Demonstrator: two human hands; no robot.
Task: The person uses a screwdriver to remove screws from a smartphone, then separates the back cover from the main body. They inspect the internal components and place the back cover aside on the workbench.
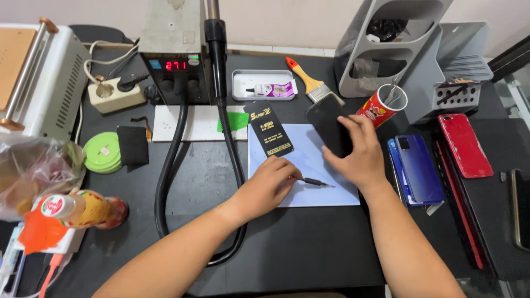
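Observation:
My left hand (269,185) rests on the pale blue work mat (309,193), fingers closed around a thin black screwdriver (316,181) whose tip points right. My right hand (358,152) grips a black phone (327,128), holding it tilted at the mat's upper right corner. A black rectangular tool pack with yellow print (269,129) lies on the mat's upper left part.
A hot-air station (175,52) with its black hose (165,176) stands behind. Nearby are a paintbrush (305,79), a metal tray with a glue tube (263,85), a red cup of tools (382,106), blue phones (418,168), a red phone (465,145), grey organisers (386,44), green tape rolls (102,152) and a bottle (83,209).

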